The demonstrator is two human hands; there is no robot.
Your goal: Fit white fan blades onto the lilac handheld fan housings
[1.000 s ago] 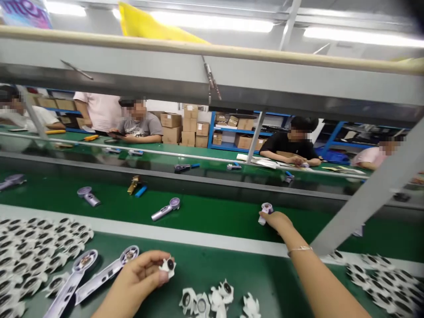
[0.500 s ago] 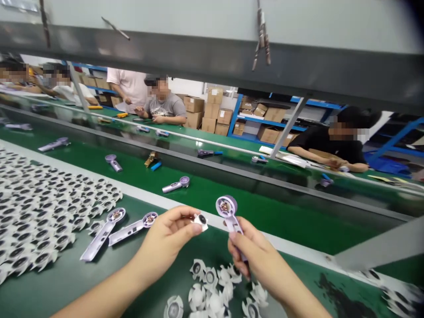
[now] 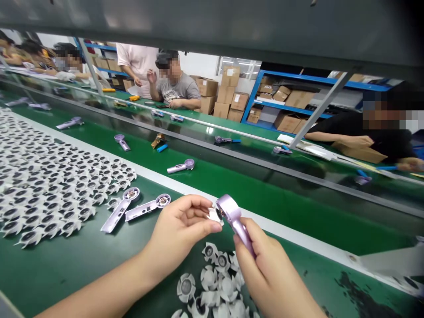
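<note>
Between the thumb and fingers of my left hand (image 3: 182, 229) is a small white fan blade (image 3: 215, 215) with a dark hub. My right hand (image 3: 265, 260) grips the handle of a purple handheld fan housing (image 3: 230, 210), its round head turned toward the blade. Blade and head are right beside each other; whether they touch I cannot tell. Below my hands lies a loose pile of white fan blades (image 3: 208, 279). Left of my left hand, two open purple fan housings (image 3: 115, 213) rest on the green table.
Rows of white fan blades (image 3: 49, 194) cover the table's left side. Beyond a pale rail (image 3: 155, 180), a green conveyor belt (image 3: 212, 176) carries purple fan housings (image 3: 180, 166). A grey overhead panel (image 3: 198, 31) hangs above. Several people work across the line, near shelves with cardboard boxes (image 3: 232, 76).
My right hand has turned the fan housing so its head faces left. My left hand has brought the fan blade up against or close to it. The camera view has shifted.
</note>
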